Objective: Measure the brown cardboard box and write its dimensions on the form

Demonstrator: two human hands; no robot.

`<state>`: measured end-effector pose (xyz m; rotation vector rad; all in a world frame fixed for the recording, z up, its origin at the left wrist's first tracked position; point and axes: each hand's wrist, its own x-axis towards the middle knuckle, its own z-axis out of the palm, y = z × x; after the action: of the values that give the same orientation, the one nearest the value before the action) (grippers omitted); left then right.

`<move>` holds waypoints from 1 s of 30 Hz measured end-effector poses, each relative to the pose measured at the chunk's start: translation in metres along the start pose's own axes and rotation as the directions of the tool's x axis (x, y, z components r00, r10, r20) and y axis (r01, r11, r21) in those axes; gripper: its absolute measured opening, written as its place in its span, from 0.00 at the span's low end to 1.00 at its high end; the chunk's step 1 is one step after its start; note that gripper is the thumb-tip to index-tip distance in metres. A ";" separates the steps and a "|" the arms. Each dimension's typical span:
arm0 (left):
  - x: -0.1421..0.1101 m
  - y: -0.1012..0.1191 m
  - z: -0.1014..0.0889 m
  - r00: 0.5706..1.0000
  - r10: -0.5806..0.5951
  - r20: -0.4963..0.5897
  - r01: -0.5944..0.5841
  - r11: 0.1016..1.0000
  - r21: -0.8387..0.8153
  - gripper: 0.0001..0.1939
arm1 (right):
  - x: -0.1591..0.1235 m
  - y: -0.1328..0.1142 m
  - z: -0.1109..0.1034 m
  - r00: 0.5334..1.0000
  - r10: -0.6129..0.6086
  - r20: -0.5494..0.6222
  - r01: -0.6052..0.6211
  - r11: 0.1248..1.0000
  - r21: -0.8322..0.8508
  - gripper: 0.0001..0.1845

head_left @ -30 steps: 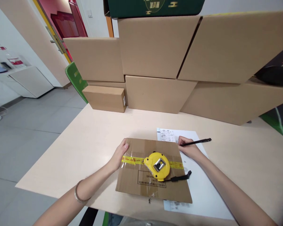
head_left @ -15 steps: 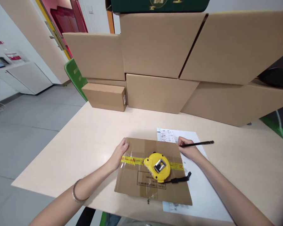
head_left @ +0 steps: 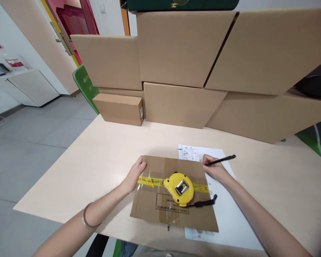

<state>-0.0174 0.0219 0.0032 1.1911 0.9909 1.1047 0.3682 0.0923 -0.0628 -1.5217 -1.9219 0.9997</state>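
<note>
My left hand [head_left: 134, 175] grips the left edge of a taped cardboard box [head_left: 149, 205], thumb on its top face and the other fingers hidden at its side. On the box lies a yellow tape measure [head_left: 183, 191] with a black wrist strap [head_left: 203, 203] trailing right. At the box's far right corner, my right hand [head_left: 214, 167] is closed around a black pen [head_left: 224, 159], whose tip is hidden behind the fingers or box edge. Under the box and my right forearm is a white sheet of paper [head_left: 224, 221] with handwriting near its far left corner.
Large cardboard boxes [head_left: 184, 50] are stacked along the back of the table [head_left: 117, 142]. A small brown box [head_left: 119, 109] stands before them at the left. Behind the table's left corner is a green chair [head_left: 84, 85]. A dark green box [head_left: 182, 5] rests on the stack.
The pen's rear end has swung left and slightly upward in my right hand. My left hand, the box and the tape measure stay in place; the view has shifted slightly.
</note>
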 end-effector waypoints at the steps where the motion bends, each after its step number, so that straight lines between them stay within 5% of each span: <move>1: 0.000 0.000 0.000 1.000 -0.003 0.003 0.003 1.000 -0.010 0.24 | 0.000 -0.001 0.000 1.000 0.005 0.002 -0.005 1.000 -0.010 0.17; 11: 0.001 0.001 0.001 1.000 -0.015 -0.008 0.015 1.000 -0.023 0.26 | -0.009 -0.036 -0.004 0.990 0.134 0.032 -0.119 0.947 -0.298 0.15; 16: -0.002 0.005 0.000 0.996 0.048 -0.070 -0.048 0.999 0.009 0.31 | -0.017 -0.067 -0.018 0.981 0.139 -0.137 -0.183 0.898 -0.401 0.22; 19: -0.002 0.011 -0.003 0.991 0.133 0.008 -0.133 0.985 0.112 0.21 | -0.032 -0.101 -0.030 0.957 0.062 -0.283 -0.169 0.913 -0.371 0.21; 23: -0.001 0.012 -0.004 0.986 0.149 0.076 -0.158 0.977 0.141 0.21 | -0.061 -0.154 -0.025 0.944 -0.219 -0.247 0.128 0.933 -0.337 0.23; 26: -0.001 0.005 -0.004 0.989 0.142 0.050 -0.145 0.986 0.077 0.25 | -0.076 -0.180 0.001 0.876 -0.471 -0.105 0.402 0.834 -0.378 0.28; 30: -0.001 -0.003 -0.005 0.990 0.134 0.052 -0.134 0.991 -0.012 0.32 | -0.086 -0.193 0.031 0.883 -0.469 -0.012 0.451 0.857 -0.248 0.33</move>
<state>-0.0224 0.0216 -0.0007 1.2886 0.8749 1.1755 0.2508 -0.0191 0.0758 -1.1013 -2.2667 0.5079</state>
